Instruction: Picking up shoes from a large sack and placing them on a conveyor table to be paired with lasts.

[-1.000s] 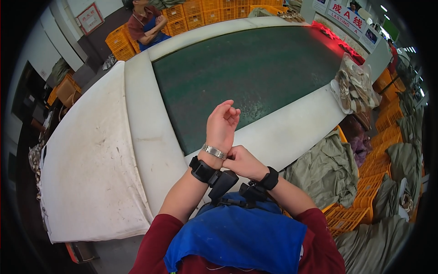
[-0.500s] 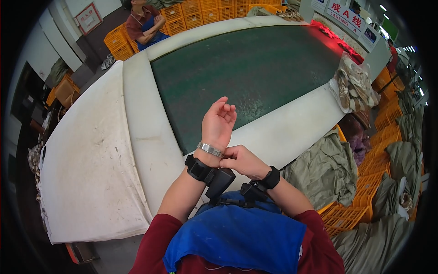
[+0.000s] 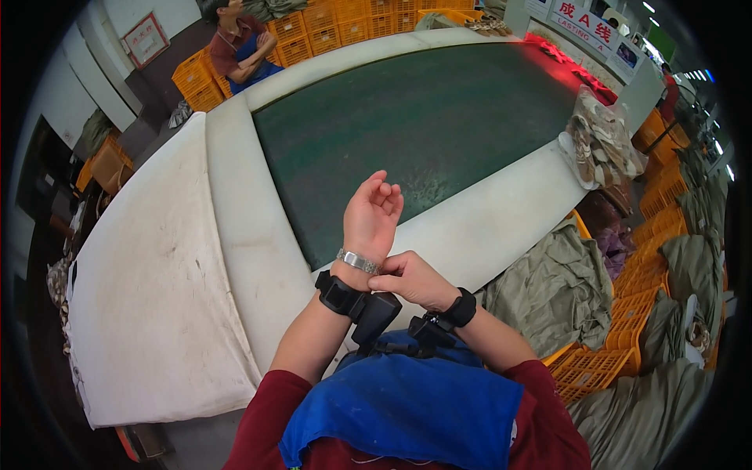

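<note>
My left hand [image 3: 371, 215] is raised palm up over the near edge of the table, with its fingers loosely bent, slightly apart and holding nothing. A silver metal wristwatch [image 3: 359, 261] circles the left wrist. Just below it sits a black strap [image 3: 338, 293] with a black box-shaped device [image 3: 376, 316]. My right hand [image 3: 415, 280] pinches at the side of the left wrist, thumb and forefinger closed at the end of the watch bracelet; the wrist partly hides the fingertips. Another black strap with a small device [image 3: 459, 308] is on the right wrist.
A dark green conveyor belt [image 3: 407, 110] runs within a white frame. White cloth [image 3: 149, 274] covers the left surface. A plastic bag of shoe parts [image 3: 601, 145] lies at the right corner. Orange crates [image 3: 599, 368] with grey-green cloths [image 3: 552, 290] stand right. A person [image 3: 239, 51] stands far left, arms folded.
The view has shifted slightly. My right thumb and fingers have moved a little left along the left wrist, still pinched beside the watch; the left hand keeps its pose.
</note>
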### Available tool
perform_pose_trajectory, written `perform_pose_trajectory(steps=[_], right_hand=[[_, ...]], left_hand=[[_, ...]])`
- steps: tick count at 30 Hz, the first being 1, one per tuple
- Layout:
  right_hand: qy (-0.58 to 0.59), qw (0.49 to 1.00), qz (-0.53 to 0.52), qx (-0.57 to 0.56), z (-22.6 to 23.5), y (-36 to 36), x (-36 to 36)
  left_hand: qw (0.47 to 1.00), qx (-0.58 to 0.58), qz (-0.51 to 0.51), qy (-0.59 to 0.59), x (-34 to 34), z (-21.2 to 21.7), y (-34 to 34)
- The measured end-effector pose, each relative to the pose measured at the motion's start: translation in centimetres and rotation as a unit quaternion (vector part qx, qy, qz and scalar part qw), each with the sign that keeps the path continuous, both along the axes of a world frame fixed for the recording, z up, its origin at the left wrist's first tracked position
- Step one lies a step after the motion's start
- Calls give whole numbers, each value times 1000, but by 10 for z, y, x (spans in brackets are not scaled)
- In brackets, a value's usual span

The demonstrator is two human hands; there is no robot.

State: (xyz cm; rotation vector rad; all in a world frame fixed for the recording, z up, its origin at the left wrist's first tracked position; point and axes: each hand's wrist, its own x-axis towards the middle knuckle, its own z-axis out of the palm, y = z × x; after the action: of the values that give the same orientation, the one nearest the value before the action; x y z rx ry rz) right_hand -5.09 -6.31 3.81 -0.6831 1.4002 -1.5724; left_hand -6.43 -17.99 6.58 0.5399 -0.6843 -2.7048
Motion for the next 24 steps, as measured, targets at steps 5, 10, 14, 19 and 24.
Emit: perform_pose_trajectory(steps=[5, 10, 14, 19, 24], right_hand=[[71, 997, 15, 10, -17, 7, -10], [104, 994, -8, -45, -17, 12, 5], [109, 990, -82, -47, -12, 36, 18], [111, 977, -166, -71, -18, 66, 40], [115, 970, -208, -47, -10, 83, 56]], left_hand=[[995, 47, -82, 41, -8, -17, -2], [989, 56, -122, 58, 1, -8, 4], [983, 92, -160, 21, -4, -9, 30], [966, 110, -234, 0, -1, -1, 70], [956, 91, -277, 14, 4, 1, 92]])
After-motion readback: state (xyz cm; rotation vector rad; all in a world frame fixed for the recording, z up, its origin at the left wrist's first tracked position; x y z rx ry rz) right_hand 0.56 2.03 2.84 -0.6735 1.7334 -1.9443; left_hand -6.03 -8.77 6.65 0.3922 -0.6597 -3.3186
